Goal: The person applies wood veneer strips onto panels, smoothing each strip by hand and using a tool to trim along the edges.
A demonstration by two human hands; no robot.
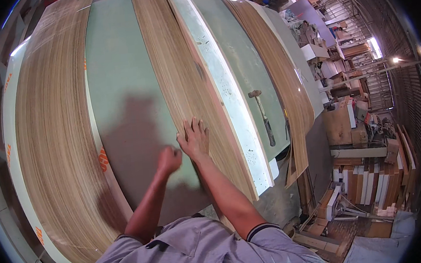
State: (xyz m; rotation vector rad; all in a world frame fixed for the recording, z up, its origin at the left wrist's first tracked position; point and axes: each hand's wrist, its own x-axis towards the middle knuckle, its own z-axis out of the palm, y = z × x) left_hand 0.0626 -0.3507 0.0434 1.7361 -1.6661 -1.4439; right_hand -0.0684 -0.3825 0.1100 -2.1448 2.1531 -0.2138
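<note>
My right hand [195,138] lies flat with its fingers apart on the long wood-grain laminate strip [166,61], near the strip's left edge. Just left of it my left hand [170,158] is raised over the grey-green board [116,45], its fingers curled closed. Whatever it may hold is hidden in the fist. Along the strip's right side runs a long white tray-like panel [232,98] with raised edges and small dark bits scattered on it. A hammer [263,115] with a dark grip rests on the green surface right of that panel.
A wide wood-grain sheet [53,123] curves along the left over a white sheet with orange print. Another wood-grain strip [284,72] lies on the right, its near end split. Beyond are stacked boards [370,184], a wooden box [338,126] and workshop clutter.
</note>
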